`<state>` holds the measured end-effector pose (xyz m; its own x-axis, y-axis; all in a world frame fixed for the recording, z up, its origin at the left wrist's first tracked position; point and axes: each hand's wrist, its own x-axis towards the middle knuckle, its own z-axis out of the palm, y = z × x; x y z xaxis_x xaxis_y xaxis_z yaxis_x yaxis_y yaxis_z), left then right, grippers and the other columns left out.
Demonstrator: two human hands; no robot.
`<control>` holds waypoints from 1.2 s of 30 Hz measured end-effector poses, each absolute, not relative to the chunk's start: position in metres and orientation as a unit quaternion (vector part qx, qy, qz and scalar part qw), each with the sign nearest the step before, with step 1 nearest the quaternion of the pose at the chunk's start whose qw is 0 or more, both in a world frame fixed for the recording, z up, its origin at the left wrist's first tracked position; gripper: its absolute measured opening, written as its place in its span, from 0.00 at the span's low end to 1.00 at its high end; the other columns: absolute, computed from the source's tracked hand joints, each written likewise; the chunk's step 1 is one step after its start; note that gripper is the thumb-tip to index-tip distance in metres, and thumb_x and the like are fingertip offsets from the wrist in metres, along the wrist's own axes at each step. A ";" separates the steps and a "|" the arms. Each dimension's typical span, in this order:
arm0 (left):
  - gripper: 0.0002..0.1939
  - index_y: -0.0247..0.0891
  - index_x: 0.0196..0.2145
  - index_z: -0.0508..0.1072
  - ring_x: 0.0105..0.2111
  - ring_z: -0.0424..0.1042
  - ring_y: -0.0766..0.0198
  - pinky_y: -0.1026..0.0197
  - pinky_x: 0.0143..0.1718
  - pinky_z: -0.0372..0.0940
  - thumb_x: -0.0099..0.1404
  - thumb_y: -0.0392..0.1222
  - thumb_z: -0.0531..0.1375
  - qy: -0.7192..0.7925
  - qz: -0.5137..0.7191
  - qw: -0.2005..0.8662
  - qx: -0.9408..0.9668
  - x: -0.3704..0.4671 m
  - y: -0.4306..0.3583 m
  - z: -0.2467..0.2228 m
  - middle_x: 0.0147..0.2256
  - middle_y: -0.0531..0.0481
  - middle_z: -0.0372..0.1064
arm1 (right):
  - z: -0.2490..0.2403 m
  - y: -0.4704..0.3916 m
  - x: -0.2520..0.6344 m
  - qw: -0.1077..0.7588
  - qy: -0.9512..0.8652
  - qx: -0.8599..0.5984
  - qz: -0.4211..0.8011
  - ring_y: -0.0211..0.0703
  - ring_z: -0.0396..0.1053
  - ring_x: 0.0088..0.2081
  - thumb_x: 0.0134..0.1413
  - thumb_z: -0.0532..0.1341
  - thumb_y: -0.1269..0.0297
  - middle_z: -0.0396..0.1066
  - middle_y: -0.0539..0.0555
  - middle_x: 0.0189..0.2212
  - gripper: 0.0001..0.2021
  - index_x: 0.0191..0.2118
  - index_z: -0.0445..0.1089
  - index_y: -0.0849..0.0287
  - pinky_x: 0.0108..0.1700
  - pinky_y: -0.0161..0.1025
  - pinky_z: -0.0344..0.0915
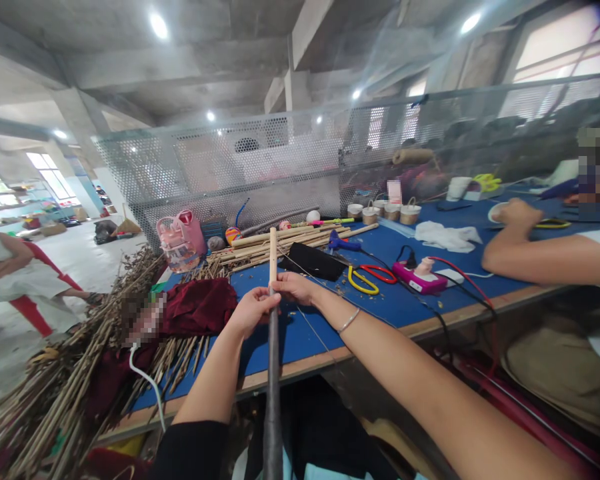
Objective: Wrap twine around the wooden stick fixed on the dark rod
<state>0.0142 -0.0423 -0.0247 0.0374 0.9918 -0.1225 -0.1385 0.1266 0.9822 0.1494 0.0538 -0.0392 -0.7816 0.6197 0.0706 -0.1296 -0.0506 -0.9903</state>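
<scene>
A long stick [273, 373] stands upright in front of me, pale bare wood at its upper end and dark, as if wrapped, below. My left hand [254, 310] is closed round it from the left, thumb against the spot where pale turns dark. From the right, my right hand [295, 288] pinches the stick at about that same spot. Thin strands run down to the right near my hands, and I cannot tell what they are. Behind the stick lies a black piece of cloth or sheet [313, 261], with a blue glue gun [346, 244] beside it.
Pale wooden sticks [325, 235] lie at the back of the blue table [290, 340]. Yellow-handled scissors [363, 281], a purple power strip [419, 280] and cables are to the right. Dry stalks [75, 373] and maroon cloth [200, 307] fill the left. A co-worker's arm [540, 257] rests at far right.
</scene>
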 end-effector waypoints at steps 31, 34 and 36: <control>0.18 0.38 0.34 0.63 0.13 0.54 0.75 0.72 0.11 0.48 0.57 0.56 0.57 0.474 0.615 0.540 0.325 0.037 -0.070 -0.019 0.20 0.58 0.57 | -0.028 0.056 0.146 0.398 -0.625 -0.273 0.613 0.37 0.66 0.39 0.47 0.60 0.53 0.67 0.54 0.41 0.24 0.50 0.61 0.55 0.31 0.31 0.59; 0.18 0.38 0.33 0.63 0.14 0.56 0.74 0.71 0.11 0.50 0.58 0.57 0.55 0.515 0.604 0.500 0.346 0.044 -0.069 -0.021 0.23 0.56 0.62 | -0.016 0.067 0.139 0.509 -0.611 -0.337 0.505 0.42 0.60 0.51 0.48 0.59 0.53 0.56 0.58 0.54 0.33 0.59 0.48 0.54 0.45 0.37 0.59; 0.17 0.38 0.32 0.62 0.12 0.53 0.74 0.70 0.11 0.49 0.59 0.56 0.53 0.530 0.595 0.487 0.357 0.049 -0.067 -0.022 0.20 0.58 0.59 | -0.007 0.071 0.129 0.505 -0.646 -0.339 0.462 0.43 0.62 0.49 0.44 0.62 0.57 0.55 0.61 0.55 0.40 0.61 0.42 0.57 0.46 0.38 0.60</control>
<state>0.0488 -0.0673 -0.0218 -0.2710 0.9582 -0.0912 -0.2003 0.0366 0.9790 0.1286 0.0710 -0.0065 -0.2603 0.9040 0.3392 -0.0287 0.3439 -0.9386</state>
